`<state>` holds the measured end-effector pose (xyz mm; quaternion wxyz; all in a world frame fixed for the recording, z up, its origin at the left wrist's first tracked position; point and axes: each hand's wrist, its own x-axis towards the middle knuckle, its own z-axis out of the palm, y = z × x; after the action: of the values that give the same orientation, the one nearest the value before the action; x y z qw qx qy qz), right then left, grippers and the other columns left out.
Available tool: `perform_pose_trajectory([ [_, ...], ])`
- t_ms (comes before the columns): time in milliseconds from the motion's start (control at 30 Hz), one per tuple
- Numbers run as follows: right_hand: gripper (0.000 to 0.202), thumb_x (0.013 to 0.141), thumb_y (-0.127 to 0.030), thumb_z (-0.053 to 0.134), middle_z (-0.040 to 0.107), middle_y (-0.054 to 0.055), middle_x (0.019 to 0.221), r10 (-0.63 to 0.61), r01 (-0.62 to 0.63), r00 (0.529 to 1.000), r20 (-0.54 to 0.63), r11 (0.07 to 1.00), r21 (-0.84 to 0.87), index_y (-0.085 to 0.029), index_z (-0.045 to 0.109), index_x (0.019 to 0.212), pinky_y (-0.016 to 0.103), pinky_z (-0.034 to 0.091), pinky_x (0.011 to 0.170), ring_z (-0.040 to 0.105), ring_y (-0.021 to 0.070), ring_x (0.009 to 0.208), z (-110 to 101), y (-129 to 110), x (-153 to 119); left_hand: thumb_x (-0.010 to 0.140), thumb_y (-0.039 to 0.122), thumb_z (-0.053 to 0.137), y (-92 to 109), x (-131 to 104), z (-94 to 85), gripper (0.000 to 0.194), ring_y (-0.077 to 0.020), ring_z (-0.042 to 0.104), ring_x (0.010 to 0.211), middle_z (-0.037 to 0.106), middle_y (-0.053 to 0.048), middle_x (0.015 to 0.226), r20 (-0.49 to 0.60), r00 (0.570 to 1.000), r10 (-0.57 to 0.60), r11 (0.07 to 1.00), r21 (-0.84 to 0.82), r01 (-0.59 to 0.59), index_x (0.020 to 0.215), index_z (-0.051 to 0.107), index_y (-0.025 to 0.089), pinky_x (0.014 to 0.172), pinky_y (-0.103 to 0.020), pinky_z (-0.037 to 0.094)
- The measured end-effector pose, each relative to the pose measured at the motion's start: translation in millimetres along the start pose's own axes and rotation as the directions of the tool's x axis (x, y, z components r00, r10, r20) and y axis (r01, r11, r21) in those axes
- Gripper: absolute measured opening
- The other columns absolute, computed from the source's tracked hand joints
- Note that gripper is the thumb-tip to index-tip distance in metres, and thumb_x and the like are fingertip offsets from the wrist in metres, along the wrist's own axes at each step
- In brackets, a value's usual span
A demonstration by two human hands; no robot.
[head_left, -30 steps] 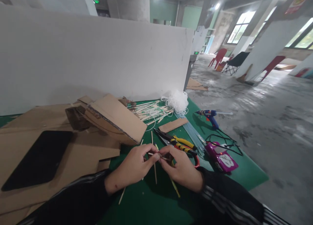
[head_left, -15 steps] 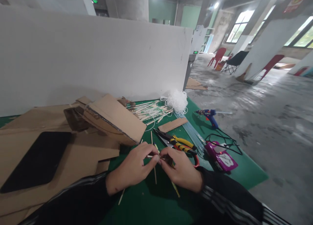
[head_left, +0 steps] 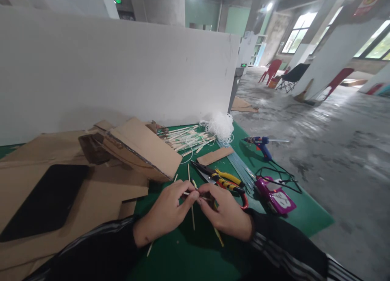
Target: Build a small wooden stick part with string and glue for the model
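My left hand (head_left: 169, 208) and my right hand (head_left: 224, 210) meet fingertip to fingertip above the green table. Both are closed in a pinch on a thin wooden stick (head_left: 186, 194), a short piece of which shows beside the left fingers; the rest is mostly covered. Beneath the fingertips another thin stick (head_left: 193, 219) runs lengthwise. A yellowish stick (head_left: 219, 238) pokes out below my right hand, and a further stick (head_left: 150, 248) below my left wrist. Pliers with yellow-and-black handles (head_left: 228, 177) lie just beyond my right hand, over red-handled scissors (head_left: 245, 201).
Cardboard pieces (head_left: 134, 187) and a black flat panel (head_left: 45, 201) cover the left side. Behind lie bundled sticks (head_left: 185, 138), white cord (head_left: 221, 128) and clear glue sticks (head_left: 239, 163). A blue glue gun (head_left: 262, 144) and a purple power strip (head_left: 277, 195) sit right.
My fingers have shifted slightly around the pinched stick, and a little more of it shows near the right fingers. Everything else stays in place.
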<state>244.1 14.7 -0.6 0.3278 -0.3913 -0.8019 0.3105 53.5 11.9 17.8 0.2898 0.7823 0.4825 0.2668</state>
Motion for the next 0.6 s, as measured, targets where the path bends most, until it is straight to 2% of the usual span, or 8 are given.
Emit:
perform_pose_trajectory([
  [133,0.005,0.091,-0.024,0.052,0.056,-0.003,0.071,0.048,-0.049,0.998,0.051,0.998,0.035,-0.02,0.053,0.091,0.023,0.036,0.056,0.05,0.0114,0.062,-2.0,-2.3,0.7,0.097,0.041,0.039,0.8,-0.8,1.6,0.028,-0.0177,0.055,0.08,0.059,-0.001,0.085,-0.008,1.0,-0.001,1.0,0.005,0.001,0.087,0.056,0.021,0.07,-0.027,0.04],
  [267,0.01,0.091,-0.024,0.051,0.05,-0.004,0.069,0.025,-0.029,0.999,0.048,0.996,0.084,-0.019,0.049,0.082,0.022,0.034,0.055,0.045,0.0104,0.061,-2.9,-2.5,0.6,0.098,0.04,0.038,2.5,-1.3,0.1,0.028,-0.0176,0.053,0.077,0.056,0.0,0.081,0.007,1.0,0.019,0.999,0.03,-0.019,0.083,0.054,0.021,0.068,-0.028,0.039],
  [400,0.014,0.091,-0.023,0.052,0.048,-0.004,0.068,0.003,-0.009,0.998,0.056,0.995,0.104,-0.019,0.048,0.078,0.022,0.034,0.056,0.043,0.01,0.061,-3.1,-2.6,0.4,0.098,0.035,0.037,3.9,-3.0,-0.4,0.026,-0.0184,0.051,0.079,0.055,-0.001,0.081,0.018,0.996,0.087,0.995,0.047,-0.088,0.082,0.051,0.021,0.076,-0.03,0.04],
  [500,0.014,0.091,-0.023,0.052,0.05,-0.004,0.067,0.005,-0.011,0.999,0.045,0.992,0.123,-0.018,0.05,0.078,0.022,0.034,0.055,0.044,0.0097,0.06,-2.7,-2.7,0.2,0.097,0.034,0.039,3.7,-4.0,0.8,0.021,-0.0185,0.053,0.084,0.057,-0.002,0.087,-0.002,0.997,0.073,0.997,-0.025,-0.073,0.087,0.052,0.021,0.08,-0.031,0.042],
  [600,0.013,0.091,-0.025,0.053,0.052,-0.003,0.067,0.018,-0.02,1.0,0.017,0.993,0.118,-0.018,0.053,0.08,0.022,0.034,0.055,0.045,0.0101,0.06,-1.8,-2.5,-0.1,0.097,0.036,0.041,3.1,-3.1,1.1,0.02,-0.0177,0.056,0.086,0.058,-0.003,0.093,0.006,1.0,0.009,0.989,-0.146,-0.008,0.092,0.053,0.021,0.076,-0.028,0.044],
])
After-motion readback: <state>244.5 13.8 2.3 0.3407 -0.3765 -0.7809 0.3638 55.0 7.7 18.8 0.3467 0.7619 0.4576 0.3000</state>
